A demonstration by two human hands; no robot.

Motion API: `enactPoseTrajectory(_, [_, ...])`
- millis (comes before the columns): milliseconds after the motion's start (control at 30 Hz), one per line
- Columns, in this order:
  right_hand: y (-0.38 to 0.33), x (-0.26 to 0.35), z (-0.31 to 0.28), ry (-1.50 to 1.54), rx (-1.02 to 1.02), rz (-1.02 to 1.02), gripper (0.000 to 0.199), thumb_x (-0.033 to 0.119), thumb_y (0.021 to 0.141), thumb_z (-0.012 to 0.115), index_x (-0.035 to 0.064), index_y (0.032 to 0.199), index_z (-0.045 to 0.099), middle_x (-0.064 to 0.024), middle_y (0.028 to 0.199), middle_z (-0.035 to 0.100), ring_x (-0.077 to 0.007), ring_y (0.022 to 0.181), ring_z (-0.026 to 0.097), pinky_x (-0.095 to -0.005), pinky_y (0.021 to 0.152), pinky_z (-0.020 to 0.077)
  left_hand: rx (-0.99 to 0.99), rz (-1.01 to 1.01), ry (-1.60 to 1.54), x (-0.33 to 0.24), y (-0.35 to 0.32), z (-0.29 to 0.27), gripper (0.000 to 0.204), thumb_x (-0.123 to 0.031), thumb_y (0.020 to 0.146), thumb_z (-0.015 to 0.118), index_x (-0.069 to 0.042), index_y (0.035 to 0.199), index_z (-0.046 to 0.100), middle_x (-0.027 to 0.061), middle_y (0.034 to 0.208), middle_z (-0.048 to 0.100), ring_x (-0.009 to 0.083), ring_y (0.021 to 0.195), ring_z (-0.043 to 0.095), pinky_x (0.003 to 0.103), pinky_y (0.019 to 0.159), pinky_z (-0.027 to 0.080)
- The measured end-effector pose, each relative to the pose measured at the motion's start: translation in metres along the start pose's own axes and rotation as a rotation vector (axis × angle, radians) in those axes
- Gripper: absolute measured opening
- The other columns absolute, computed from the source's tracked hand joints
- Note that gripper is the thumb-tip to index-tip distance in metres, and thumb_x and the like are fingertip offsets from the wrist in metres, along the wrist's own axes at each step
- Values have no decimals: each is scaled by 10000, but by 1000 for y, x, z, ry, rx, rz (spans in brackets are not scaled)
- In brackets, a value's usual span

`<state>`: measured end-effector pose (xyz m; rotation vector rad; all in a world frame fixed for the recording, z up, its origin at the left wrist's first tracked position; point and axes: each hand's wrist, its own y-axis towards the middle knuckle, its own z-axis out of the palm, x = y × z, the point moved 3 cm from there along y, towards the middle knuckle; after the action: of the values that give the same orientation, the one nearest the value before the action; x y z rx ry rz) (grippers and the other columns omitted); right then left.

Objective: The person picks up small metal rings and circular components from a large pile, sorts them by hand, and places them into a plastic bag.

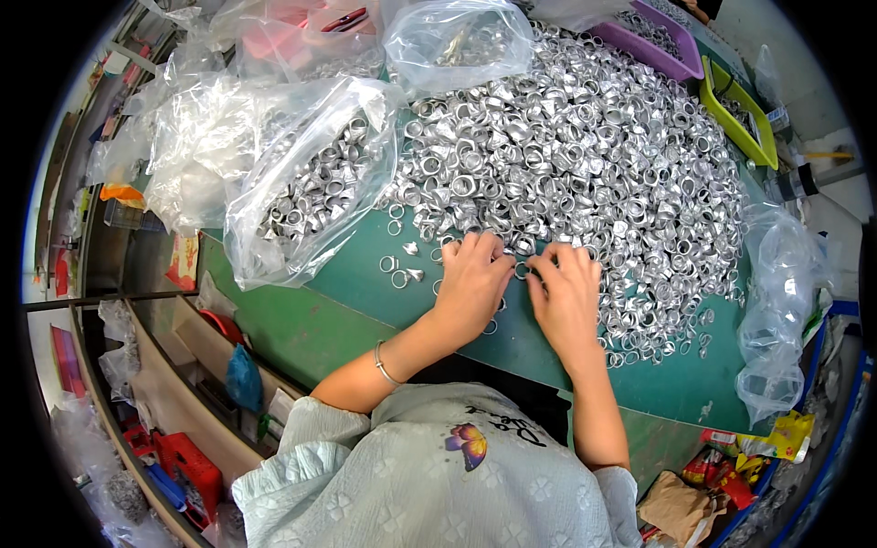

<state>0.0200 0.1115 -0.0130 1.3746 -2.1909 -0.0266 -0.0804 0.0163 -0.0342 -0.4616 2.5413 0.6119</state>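
A large heap of silver metal rings [548, 155] covers much of the green table [356, 265]. My left hand [475, 283] is at the heap's near edge, its fingers curled and pressed together; what they hold, if anything, is hidden. Close beside it, my right hand [565, 292] bends its thumb and fingers round a single silver ring [522, 270], which sits between the fingertips of both hands. A few loose rings [399, 278] lie on the table left of my left hand. Another ring [491, 326] rests just below that hand.
A clear plastic bag [245, 242] with rings stands left of the heap, near more crumpled bags [192, 137]. Purple [690, 57] and yellow-green [766, 146] trays edge the far right. Clear plastic wrap [776, 320] hangs at the table's right side. Wooden compartments [183, 393] are at lower left.
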Motion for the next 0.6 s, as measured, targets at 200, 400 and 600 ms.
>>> enactPoseTrajectory(200, [-14,-4,-1,-4,121,20,143,74,676,701,49,781,607,-68,928,514,-251,906,460,-377,780,329,112,-10,-49,5,-14,-12,205,-49,721,671,-89,918,629,54,967,493,240,937,460,380,774,319])
enactPoseTrajectory(400, [-8,-22,-22,121,-89,79,224,22,705,673,19,918,604,-90,991,559,-276,899,506,-363,760,370,-18,-44,49,-2,7,-2,447,-63,729,662,-67,1154,525,129,1241,420,345,1169,384,481,966,287])
enactPoseTrajectory(600, [-6,-18,-4,-96,55,88,418,155,747,677,24,1119,538,-116,1144,490,-304,1094,440,-407,865,357,102,38,102,-11,-13,12,460,-31,722,636,-36,1168,519,152,1209,426,378,1212,349,524,1005,297])
